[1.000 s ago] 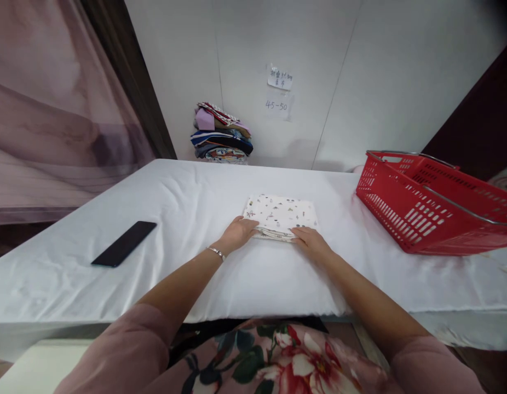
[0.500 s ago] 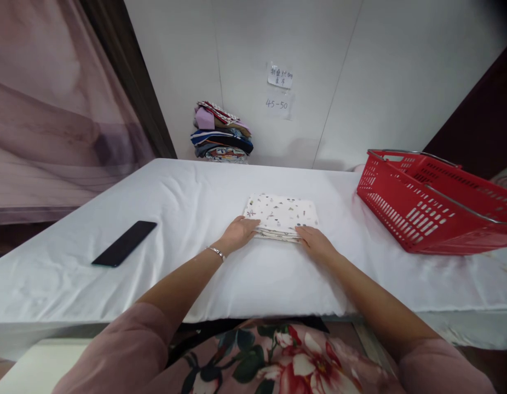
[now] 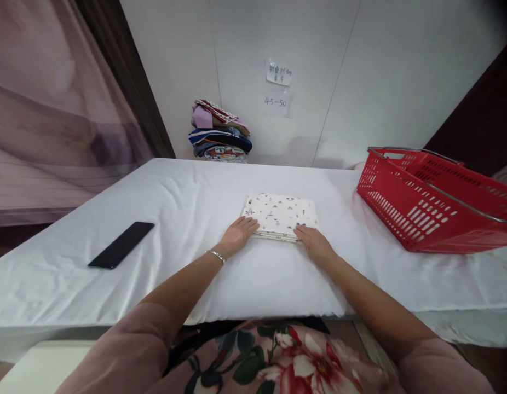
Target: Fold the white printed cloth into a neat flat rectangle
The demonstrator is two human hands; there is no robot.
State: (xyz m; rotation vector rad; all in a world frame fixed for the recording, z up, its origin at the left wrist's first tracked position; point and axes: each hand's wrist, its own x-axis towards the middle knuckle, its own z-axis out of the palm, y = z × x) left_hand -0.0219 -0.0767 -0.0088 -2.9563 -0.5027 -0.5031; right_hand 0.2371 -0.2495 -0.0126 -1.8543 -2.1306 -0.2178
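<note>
A white cloth with small printed figures (image 3: 282, 210) lies folded into a flat, layered rectangle on the white-covered table (image 3: 274, 284). At its near left corner rests my left hand (image 3: 239, 232), palm down, fingers stretched out over the edge. My right hand (image 3: 315, 239) lies on the near right corner in the same way, fingertips on the top layer. Both hands are open and press on the cloth without gripping it. The folded layers show along the near edge between them.
A black phone-like slab (image 3: 122, 245) lies on the left of the table. On the right stands a red plastic basket (image 3: 418, 210) with metal handles. Behind the far edge a stack of folded clothes (image 3: 220, 131) rises by the wall, where paper notes (image 3: 278, 87) hang.
The near edge of the folded cloth lies flatter and lower. My fingers have gone from holding that edge to lying flat on its corners.
</note>
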